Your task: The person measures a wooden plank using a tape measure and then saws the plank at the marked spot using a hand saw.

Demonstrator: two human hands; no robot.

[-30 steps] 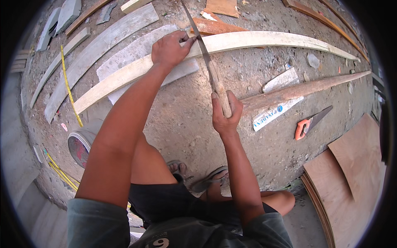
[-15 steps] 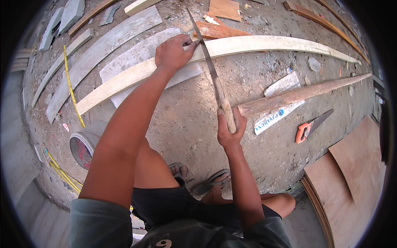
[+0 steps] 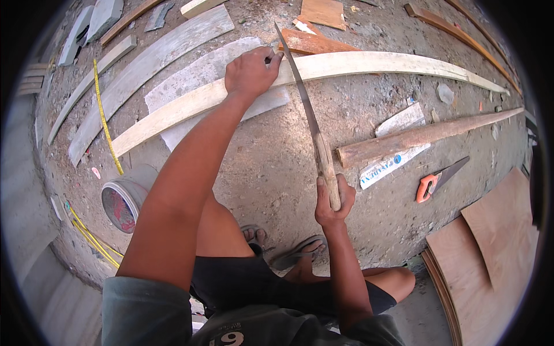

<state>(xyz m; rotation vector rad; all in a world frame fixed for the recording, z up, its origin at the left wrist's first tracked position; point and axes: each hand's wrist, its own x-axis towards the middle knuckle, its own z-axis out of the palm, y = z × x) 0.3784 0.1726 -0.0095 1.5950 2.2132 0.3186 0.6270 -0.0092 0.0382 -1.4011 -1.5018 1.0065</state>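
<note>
A long pale wooden plank (image 3: 369, 61) lies across the ground in front of me, bowed by the lens. My left hand (image 3: 254, 70) is closed over it, with thumb and forefinger curled close to the saw blade; the other fingertips are hidden behind the hand. In my right hand (image 3: 334, 202) is the wooden handle of a handsaw (image 3: 307, 106) with a long, narrow, dark blade. The blade crosses the plank just right of my left hand, its tip pointing away from me. A rough pale slab (image 3: 190, 78) lies beneath the plank's left part.
A second saw (image 3: 428, 187) with an orange handle lies at right, near stacked plywood sheets (image 3: 456, 254). A rough brown timber (image 3: 427, 134) rests over a torn white sack. To the left are a bucket (image 3: 124, 199), a yellow tape measure (image 3: 103, 112) and grey boards (image 3: 153, 72).
My right hand has drawn the saw back toward me, so less blade reaches beyond the plank. My left hand stays on the plank. The whole view has shifted slightly.
</note>
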